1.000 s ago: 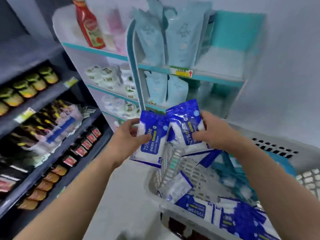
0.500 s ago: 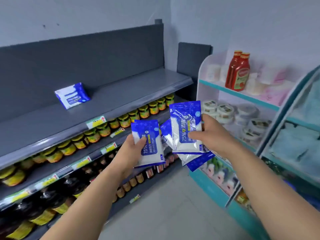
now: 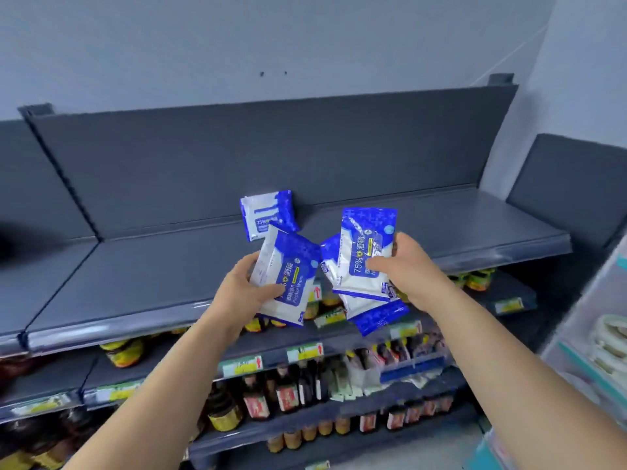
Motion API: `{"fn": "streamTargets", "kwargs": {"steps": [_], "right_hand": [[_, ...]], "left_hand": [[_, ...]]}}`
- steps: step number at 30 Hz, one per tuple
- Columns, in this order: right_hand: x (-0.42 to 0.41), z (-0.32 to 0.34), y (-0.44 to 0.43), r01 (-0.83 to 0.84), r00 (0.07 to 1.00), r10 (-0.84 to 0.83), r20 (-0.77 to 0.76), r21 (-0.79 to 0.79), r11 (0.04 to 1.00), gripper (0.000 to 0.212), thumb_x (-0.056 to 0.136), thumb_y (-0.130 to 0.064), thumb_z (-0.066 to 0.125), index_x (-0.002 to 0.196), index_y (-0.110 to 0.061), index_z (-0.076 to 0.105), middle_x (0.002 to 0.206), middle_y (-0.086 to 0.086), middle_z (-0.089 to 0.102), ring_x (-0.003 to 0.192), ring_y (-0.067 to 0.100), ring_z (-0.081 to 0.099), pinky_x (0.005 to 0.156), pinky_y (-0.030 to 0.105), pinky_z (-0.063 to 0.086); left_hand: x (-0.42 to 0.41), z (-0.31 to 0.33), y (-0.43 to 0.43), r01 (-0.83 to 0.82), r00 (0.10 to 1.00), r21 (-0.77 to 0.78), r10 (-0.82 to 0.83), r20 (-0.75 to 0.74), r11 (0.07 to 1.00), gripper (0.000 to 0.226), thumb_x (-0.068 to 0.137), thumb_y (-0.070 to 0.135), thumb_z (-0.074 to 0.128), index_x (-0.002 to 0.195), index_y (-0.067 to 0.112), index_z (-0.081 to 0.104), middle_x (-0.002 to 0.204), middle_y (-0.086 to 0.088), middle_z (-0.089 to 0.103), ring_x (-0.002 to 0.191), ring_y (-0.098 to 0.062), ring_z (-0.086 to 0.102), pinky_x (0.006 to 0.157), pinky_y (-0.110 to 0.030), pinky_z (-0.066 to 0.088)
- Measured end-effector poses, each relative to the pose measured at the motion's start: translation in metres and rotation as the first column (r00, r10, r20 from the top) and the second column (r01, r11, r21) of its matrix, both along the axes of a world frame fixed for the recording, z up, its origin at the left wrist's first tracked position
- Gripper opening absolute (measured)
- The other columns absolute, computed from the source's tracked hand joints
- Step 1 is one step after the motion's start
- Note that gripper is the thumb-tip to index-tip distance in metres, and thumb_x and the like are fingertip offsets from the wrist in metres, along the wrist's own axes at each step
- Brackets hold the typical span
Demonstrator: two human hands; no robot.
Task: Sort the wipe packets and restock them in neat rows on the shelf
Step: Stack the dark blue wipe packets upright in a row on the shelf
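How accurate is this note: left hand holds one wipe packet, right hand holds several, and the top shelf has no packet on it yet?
One point is wrong: the head view shows a shelved packet on the top shelf, by its back panel. The left hand holds a single packet and the right hand a stack of packets.

The left grip (image 3: 246, 288) holds one wipe packet (image 3: 288, 279); the right grip (image 3: 409, 269) pinches a fanned bunch of packets (image 3: 364, 266). Beyond the left grip, a lone packet (image 3: 268, 213) rests at the back of the grey shelf (image 3: 152, 266).
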State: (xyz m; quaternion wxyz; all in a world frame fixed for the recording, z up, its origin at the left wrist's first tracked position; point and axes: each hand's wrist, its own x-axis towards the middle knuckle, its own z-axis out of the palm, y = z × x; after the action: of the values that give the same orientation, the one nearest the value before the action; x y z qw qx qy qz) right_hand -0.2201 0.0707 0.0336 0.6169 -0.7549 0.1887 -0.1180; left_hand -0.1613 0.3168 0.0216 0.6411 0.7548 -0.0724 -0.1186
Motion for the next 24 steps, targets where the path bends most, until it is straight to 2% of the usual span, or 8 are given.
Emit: {"fn": "streamTargets", "kwargs": {"steps": [8,11,13,16,18,20,22,24], "right_hand": [[0.164,-0.01,-0.026,-0.097,0.991,0.095,-0.099,-0.018,0.995,0.035,0.078,-0.009,0.07,0.106,-0.013,0.049,0.103,0.008,0.067,0.088,0.026,0.069,0.081,0.049,0.057],[0.203,-0.021,-0.027,-0.084,0.984,0.081,-0.158,-0.012,0.996,0.033,0.079,-0.005,0.068,0.107,-0.009,0.049,0.099,0.01,0.067,0.087,0.027,0.069,0.076,0.044,0.057],[0.227,-0.03,-0.029,-0.069,0.981,0.065,-0.181,-0.015,0.998,0.033,0.079,-0.002,0.066,0.108,-0.004,0.051,0.1,0.014,0.069,0.081,0.026,0.069,0.066,0.039,0.056],[0.249,-0.042,-0.029,-0.063,0.961,0.032,-0.273,-0.103,0.993,0.032,0.077,-0.005,0.066,0.107,-0.002,0.053,0.101,0.019,0.067,0.074,0.023,0.063,0.059,0.028,0.047],[0.257,-0.046,-0.028,-0.116,0.923,0.032,-0.383,-0.197,0.973,0.04,0.072,-0.009,0.069,0.108,-0.003,0.051,0.104,0.015,0.066,0.078,0.023,0.064,0.064,0.031,0.052],[0.258,-0.04,-0.023,-0.18,0.897,0.009,-0.442,-0.348,0.92,0.054,0.074,-0.01,0.069,0.12,-0.006,0.042,0.116,0.009,0.057,0.086,0.023,0.061,0.063,0.03,0.051],[0.26,-0.031,-0.013,-0.209,0.932,0.016,-0.362,-0.501,0.84,0.071,0.08,-0.015,0.069,0.139,-0.016,0.031,0.13,0.003,0.043,0.106,0.022,0.05,0.061,0.024,0.044],[0.262,-0.017,0.006,-0.257,0.955,0.165,-0.248,-0.403,0.879,0.063,0.082,-0.026,0.071,0.137,-0.026,0.041,0.127,-0.011,0.043,0.115,0.013,0.047,0.061,0.02,0.045]], "left_hand": [[0.127,-0.002,-0.011,-0.172,0.983,0.236,0.15,0.109,0.956,0.036,0.074,0.003,0.078,0.097,0.023,0.059,0.095,-0.001,0.071,0.084,-0.021,0.07,0.074,-0.041,0.059],[0.165,-0.008,-0.009,-0.172,0.985,0.279,0.158,0.071,0.945,0.038,0.069,0.004,0.08,0.097,0.02,0.061,0.094,-0.002,0.071,0.079,-0.02,0.069,0.064,-0.033,0.056],[0.187,-0.01,-0.008,-0.144,0.99,0.29,0.141,0.032,0.946,0.039,0.067,0.006,0.083,0.096,0.019,0.062,0.091,0.0,0.071,0.075,-0.017,0.069,0.058,-0.026,0.051],[0.213,-0.013,-0.006,-0.08,0.996,0.281,0.09,-0.025,0.957,0.037,0.066,0.008,0.085,0.095,0.017,0.063,0.087,0.003,0.073,0.072,-0.013,0.07,0.055,-0.022,0.05],[0.227,-0.013,-0.005,-0.018,0.998,0.262,0.033,-0.053,0.965,0.034,0.069,0.01,0.084,0.096,0.016,0.065,0.085,0.003,0.075,0.07,-0.012,0.072,0.057,-0.022,0.052],[0.239,-0.012,-0.002,0.039,0.998,0.242,-0.024,-0.066,0.969,0.029,0.072,0.012,0.082,0.096,0.016,0.066,0.084,0.004,0.076,0.072,-0.013,0.073,0.064,-0.025,0.055],[0.25,-0.012,0.0,0.089,0.995,0.206,-0.077,-0.067,0.975,0.027,0.074,0.013,0.081,0.097,0.016,0.067,0.086,0.003,0.076,0.078,-0.016,0.073,0.074,-0.032,0.058],[0.26,-0.013,0.002,0.131,0.991,0.167,-0.121,-0.064,0.977,0.03,0.075,0.013,0.081,0.101,0.017,0.067,0.091,0.001,0.076,0.083,-0.02,0.073,0.082,-0.038,0.057]]}}
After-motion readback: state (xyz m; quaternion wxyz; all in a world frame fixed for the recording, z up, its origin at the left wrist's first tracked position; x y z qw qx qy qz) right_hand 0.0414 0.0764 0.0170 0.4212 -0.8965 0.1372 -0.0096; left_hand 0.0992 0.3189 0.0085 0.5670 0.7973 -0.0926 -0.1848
